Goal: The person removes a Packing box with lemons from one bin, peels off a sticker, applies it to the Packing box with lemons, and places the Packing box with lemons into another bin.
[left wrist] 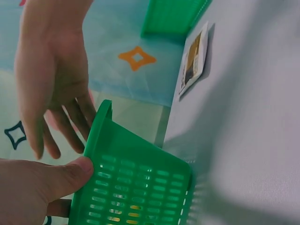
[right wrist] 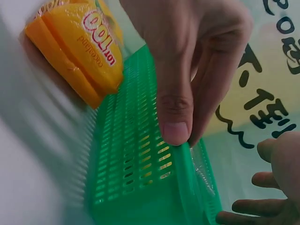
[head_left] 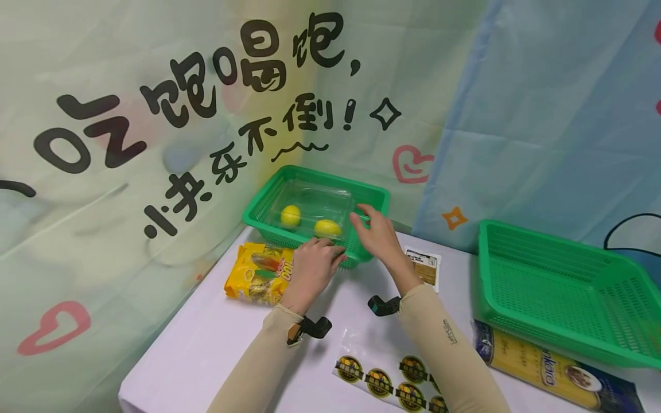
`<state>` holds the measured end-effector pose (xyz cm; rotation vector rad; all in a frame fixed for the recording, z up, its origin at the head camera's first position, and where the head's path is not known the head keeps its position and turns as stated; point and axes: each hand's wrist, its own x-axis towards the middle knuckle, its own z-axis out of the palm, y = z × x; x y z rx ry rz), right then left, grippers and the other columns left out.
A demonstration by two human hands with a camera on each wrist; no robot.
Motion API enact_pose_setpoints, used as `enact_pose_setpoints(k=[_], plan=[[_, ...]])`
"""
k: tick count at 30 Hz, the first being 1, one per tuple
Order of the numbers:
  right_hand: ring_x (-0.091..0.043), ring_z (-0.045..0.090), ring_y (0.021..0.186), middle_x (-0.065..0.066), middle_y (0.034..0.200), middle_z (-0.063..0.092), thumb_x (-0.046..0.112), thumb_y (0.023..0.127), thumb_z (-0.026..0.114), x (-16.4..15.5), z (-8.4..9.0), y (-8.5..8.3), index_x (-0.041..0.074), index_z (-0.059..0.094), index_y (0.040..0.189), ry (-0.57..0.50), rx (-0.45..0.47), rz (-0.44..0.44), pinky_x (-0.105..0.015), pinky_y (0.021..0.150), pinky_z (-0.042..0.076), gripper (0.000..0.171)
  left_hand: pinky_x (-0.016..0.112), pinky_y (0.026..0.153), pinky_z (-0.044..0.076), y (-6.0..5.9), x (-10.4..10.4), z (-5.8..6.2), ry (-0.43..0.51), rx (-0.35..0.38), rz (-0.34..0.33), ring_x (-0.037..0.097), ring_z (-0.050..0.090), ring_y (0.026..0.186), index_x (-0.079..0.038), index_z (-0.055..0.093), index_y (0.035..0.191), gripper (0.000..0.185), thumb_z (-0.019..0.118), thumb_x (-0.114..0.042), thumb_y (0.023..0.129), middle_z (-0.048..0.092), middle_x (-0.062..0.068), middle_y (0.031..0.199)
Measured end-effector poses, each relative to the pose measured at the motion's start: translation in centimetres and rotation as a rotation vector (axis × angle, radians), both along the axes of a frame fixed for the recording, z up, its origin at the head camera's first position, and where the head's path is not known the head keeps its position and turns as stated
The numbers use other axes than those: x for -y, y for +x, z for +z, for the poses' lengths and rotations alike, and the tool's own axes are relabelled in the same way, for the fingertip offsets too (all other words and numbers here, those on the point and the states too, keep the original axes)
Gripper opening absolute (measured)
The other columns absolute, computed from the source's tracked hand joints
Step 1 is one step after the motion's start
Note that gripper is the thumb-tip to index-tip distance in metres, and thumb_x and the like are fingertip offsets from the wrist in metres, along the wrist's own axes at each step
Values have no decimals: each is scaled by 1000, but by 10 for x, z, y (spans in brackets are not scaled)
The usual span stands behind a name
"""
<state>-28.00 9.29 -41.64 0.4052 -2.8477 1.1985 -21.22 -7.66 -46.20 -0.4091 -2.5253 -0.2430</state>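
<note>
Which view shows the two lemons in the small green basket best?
The head view: both lemons sit in a clear tray inside the green basket, unobstructed. The left and right wrist views show only yellow glimpses through the basket's slots.

Printed fabric backdrop behind a pale tabletop, seen from the head view.

A cloth backdrop (head_left: pixel 155 143) in soft green and cream hangs at left, slightly creased, bearing large black Chinese characters (head_left: pixel 206 103), a black diamond outline (head_left: pixel 384 113) and pink heart outlines (head_left: pixel 411 163). At right a light blue panel (head_left: pixel 558 115) carries a small orange diamond (head_left: pixel 454 218). The tabletop (head_left: pixel 206 350), covered in pale lilac-white, meets both panels at its far edge. Lighting is even and diffuse, with soft shadows.
</note>
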Motion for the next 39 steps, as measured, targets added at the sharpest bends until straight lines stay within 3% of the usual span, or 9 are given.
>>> enact_pose_setpoints(k=[14, 24, 39], plan=[[-42, 56, 135, -22, 157, 49, 49, 111, 44, 13, -4, -16, 13, 39, 161, 45, 72, -55, -61, 109, 48, 62, 34, 65, 60, -1, 0, 3, 1, 1, 9, 20, 72, 81, -29, 85, 105, 21, 82, -43, 89, 79, -6, 95], [-42, 45, 146, -22, 160, 45, 49, 111, 43, 21, -3, -29, 7, 34, 163, 49, 132, -55, -61, 116, 42, 67, 35, 65, 60, -2, -1, 4, 7, 12, -6, 20, 73, 82, -28, 85, 105, 20, 81, -42, 90, 79, -6, 96], [-43, 31, 155, -20, 169, 32, 45, 109, 51, 38, -9, -43, 9, 26, 166, 37, 236, -122, -60, 122, 36, 72, 34, 65, 60, -2, -3, 5, -11, 51, 13, 19, 71, 79, -30, 85, 106, 19, 80, -42, 92, 78, -6, 94]])
